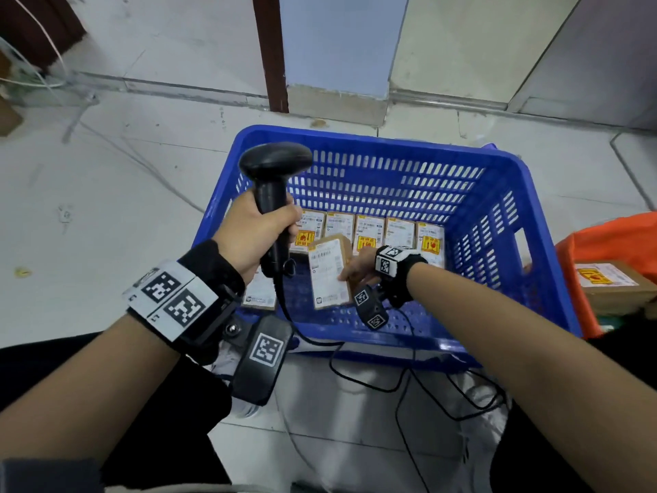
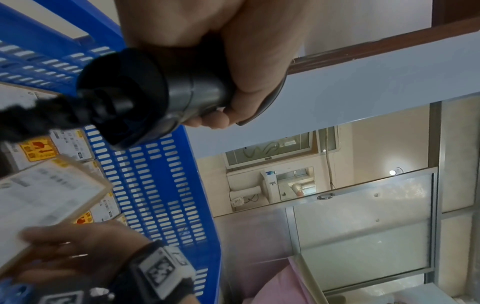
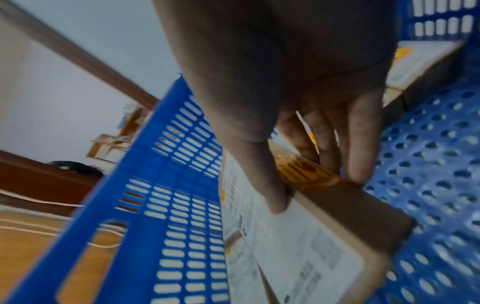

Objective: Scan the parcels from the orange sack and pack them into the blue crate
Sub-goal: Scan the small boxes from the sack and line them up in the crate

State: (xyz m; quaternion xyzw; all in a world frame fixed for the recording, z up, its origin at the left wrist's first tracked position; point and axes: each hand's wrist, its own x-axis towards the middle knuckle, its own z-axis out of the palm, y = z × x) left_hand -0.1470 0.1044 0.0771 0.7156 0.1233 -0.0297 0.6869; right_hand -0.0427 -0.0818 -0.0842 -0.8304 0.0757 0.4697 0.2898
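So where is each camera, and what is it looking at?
Head: worn on the head, looking down at the blue crate; both forearms and hands show.
Left wrist: on the left wrist, looking along the left hand gripping the barcode scanner.
Right wrist: on the right wrist, looking along the right hand holding a parcel inside the crate.
Shared: all three see the crate and that parcel.

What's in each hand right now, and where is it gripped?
Left hand grips the scanner round its handle. Right hand pinches the parcel at its right edge, thumb on the label, fingers underneath.
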